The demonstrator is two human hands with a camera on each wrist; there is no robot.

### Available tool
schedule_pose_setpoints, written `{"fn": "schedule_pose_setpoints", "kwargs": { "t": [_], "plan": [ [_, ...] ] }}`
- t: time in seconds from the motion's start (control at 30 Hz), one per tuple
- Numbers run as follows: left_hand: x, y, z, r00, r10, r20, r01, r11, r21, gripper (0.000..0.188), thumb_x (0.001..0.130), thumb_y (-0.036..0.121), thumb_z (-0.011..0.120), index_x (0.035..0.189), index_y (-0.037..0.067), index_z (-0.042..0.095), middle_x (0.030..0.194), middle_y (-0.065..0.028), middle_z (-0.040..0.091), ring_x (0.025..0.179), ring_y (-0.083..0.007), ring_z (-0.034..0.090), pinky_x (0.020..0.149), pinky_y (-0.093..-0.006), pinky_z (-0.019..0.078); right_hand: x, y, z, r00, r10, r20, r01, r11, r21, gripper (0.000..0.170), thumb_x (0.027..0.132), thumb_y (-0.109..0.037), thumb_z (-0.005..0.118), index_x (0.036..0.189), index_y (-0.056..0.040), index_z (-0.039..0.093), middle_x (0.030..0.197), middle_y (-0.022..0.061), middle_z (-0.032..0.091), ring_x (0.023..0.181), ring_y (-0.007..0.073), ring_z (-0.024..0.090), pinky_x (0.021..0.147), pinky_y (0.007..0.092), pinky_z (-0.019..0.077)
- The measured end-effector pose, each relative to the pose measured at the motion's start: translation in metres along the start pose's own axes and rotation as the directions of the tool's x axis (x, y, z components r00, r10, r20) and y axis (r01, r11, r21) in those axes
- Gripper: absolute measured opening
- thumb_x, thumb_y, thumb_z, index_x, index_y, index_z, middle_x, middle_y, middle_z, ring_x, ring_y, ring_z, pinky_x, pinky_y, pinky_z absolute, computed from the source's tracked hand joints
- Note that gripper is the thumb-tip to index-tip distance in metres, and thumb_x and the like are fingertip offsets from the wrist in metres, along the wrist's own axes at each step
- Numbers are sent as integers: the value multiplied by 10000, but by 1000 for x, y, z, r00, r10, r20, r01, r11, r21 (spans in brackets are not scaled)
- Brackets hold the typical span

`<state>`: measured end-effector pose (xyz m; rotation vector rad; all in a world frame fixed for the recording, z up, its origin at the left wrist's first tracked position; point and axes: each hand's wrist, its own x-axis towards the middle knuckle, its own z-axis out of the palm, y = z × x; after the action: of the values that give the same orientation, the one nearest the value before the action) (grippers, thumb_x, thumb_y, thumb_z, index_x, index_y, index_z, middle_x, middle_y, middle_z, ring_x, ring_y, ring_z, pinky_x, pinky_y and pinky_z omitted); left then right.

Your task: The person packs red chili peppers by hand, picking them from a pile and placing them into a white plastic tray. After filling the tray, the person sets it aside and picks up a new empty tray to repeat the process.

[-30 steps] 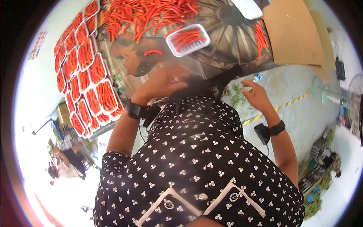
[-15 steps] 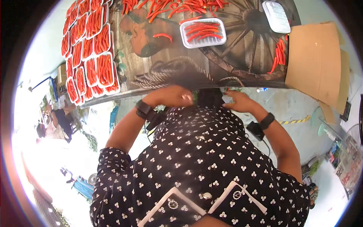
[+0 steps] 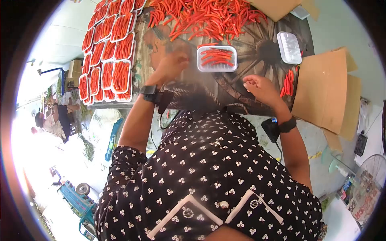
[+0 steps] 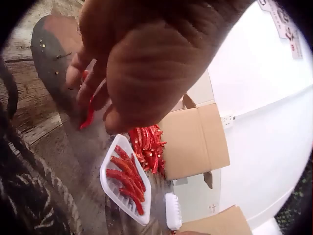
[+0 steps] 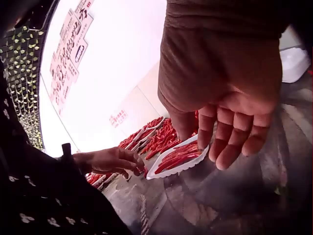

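My left hand is over the table, left of a white foam tray. Its fingers pinch a red chili pepper, whose end sticks out below them in the left wrist view. Several red chilies lie side by side in the tray. To the right of the tray, near the table's front edge, my right hand hovers with relaxed, slightly bent fingers and holds nothing. The right wrist view shows its palm and fingers.
A big heap of loose chilies covers the far side. Filled trays are stacked at the left. An upturned white tray, a few chilies and a cardboard box are at the right.
Both hands have risen from the waist over the table. My left hand has reached the single chili that lay left of the tray and pinched it. The view has shifted too.
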<state>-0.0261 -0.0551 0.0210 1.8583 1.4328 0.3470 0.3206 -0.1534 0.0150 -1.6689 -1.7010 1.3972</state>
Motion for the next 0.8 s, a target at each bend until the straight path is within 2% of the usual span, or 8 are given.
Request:
{"fn": "schedule_pose_setpoints", "kwargs": {
  "t": [0.13,0.2,0.23,0.37,0.47,0.53,0.6,0.8],
  "plan": [
    [17,0,-1,996,87,20,-90,970,227,255,807,202,651,1015,55,642,980,-138,633,887,-275,647,784,-372,500,37,-16,-5,997,-26,-69,22,998,-57,329,827,-263,634,1064,-36,648,952,145,693,870,230,669,779,341,508],
    [20,0,1,919,370,-137,-297,877,377,274,781,179,647,1037,83,623,1023,-145,601,892,-359,625,784,-426,498,50,-24,-13,993,-32,-113,26,998,-57,324,818,-256,632,1061,-42,651,955,147,694,885,243,672,786,348,510],
    [25,-1,2,914,382,-136,-307,872,381,274,781,179,647,1037,83,623,1023,-145,601,892,-359,625,784,-426,498,56,-25,-15,981,-64,-183,45,993,-108,316,811,-247,631,1056,-47,653,953,154,691,891,271,668,792,362,510],
    [37,-7,0,936,296,-193,-198,891,408,228,809,196,600,1023,119,610,1017,-146,583,877,-370,608,759,-450,500,79,-12,-18,910,-149,-388,48,965,-256,291,802,-212,617,1045,-57,656,959,182,673,910,344,644,808,412,502],
    [44,-18,-1,962,243,-127,-162,877,452,188,853,227,550,996,128,621,1009,-138,594,880,-345,614,730,-446,509,96,-11,-23,911,-172,-375,42,943,-331,272,807,-188,600,1039,-56,647,982,184,657,922,362,625,812,439,491],
    [44,-18,-4,974,218,-64,-168,879,446,182,860,232,547,988,132,628,1015,-136,597,883,-342,616,723,-439,512,108,-11,-22,894,-229,-385,74,923,-379,275,810,-189,599,1050,-58,636,994,179,651,932,359,621,810,442,488],
    [44,-13,-7,943,322,-83,-264,876,403,160,820,172,612,937,66,638,951,-154,619,866,-373,615,713,-457,492,117,-16,-22,875,-285,-391,101,898,-428,280,814,-190,599,1060,-60,625,1007,175,644,941,356,617,808,445,486],
    [42,19,-13,961,227,-155,-181,948,262,188,834,209,608,947,60,630,908,-169,633,817,-373,617,697,-455,484,159,-38,-18,786,-381,-486,112,862,-494,268,779,-177,686,1016,-66,629,898,138,658,854,307,637,728,401,497]
  ]
}}
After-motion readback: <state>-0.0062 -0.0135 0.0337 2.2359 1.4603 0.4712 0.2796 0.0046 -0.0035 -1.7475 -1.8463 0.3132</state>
